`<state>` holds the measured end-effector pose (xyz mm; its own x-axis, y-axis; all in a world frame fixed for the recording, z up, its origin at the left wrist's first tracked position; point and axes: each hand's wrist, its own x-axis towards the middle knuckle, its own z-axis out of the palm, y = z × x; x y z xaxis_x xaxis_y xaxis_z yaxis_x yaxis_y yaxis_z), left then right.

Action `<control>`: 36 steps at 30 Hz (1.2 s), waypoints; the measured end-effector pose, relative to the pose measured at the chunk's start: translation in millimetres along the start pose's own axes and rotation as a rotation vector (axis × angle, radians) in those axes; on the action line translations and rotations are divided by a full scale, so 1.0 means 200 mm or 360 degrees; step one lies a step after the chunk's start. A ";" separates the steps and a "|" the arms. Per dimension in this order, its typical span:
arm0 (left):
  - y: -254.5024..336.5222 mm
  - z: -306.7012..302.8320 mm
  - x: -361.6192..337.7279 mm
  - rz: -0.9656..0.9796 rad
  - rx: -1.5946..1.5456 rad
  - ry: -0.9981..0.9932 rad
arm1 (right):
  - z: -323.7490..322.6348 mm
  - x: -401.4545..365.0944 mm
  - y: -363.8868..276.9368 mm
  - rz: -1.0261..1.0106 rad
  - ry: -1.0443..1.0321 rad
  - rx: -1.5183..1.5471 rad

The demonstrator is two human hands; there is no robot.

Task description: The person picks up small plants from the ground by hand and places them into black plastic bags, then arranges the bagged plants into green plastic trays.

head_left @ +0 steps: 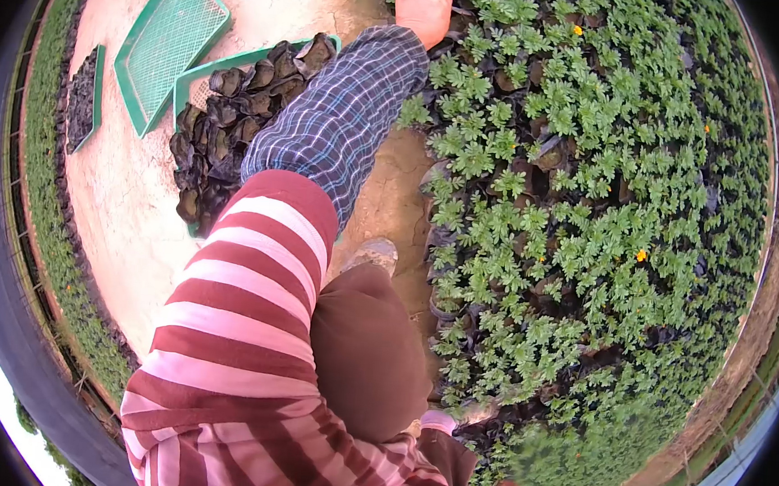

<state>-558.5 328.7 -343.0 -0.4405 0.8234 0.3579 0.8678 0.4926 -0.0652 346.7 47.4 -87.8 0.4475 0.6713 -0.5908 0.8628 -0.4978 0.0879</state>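
Note:
At the top, my left hand (pixel 422 12) reaches to the edge of a dense bed of green seedlings (pixel 593 167). Its fingers are curled closed beside dark plastic pots, and whatever they hold is hidden. The arm wears a striped sleeve and a checkered sleeve cover. Left of that arm, a green tray (pixel 183 93) holds many small dark pots (pixel 226 128) filled with soil. A small, blurred skin-coloured shape shows near the bottom edge; I cannot tell whether it is part of my right hand.
An upper-left green mesh tray (pixel 170 47) lies on pale ground, with another tray of dark soil (pixel 83 100) farther left. My shoe (pixel 375 256) is on the path beside the bed. A few orange flowers (pixel 641 255) dot the seedlings. Another plant strip runs along the left.

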 end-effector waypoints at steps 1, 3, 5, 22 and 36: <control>0.00 -0.05 -0.01 -0.0077 -0.0048 0.0133 | 0.01 0.05 0.07 0.0184 -0.0013 -0.0007; -0.02 -0.26 0.00 -0.0293 -0.0103 -0.0154 | 0.02 0.20 0.32 -0.0053 0.0001 0.0176; -0.12 -0.44 -0.09 -0.0307 -0.0312 0.0056 | 0.00 0.29 0.42 -0.0151 -0.0060 0.0208; -1.80 -0.47 -1.36 -0.1281 0.0175 -0.0335 | 0.02 -0.17 -0.08 0.0193 -0.0177 0.0224; -1.10 -0.47 -0.84 -0.0504 -0.0267 0.0003 | 0.00 -0.14 -0.24 0.0021 -0.0205 0.0246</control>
<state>-654.4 54.7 -300.4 -0.6934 0.6366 0.3375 0.7140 0.6701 0.2030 292.5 52.6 -74.8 0.4164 0.5934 -0.6888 0.8062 -0.5912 -0.0220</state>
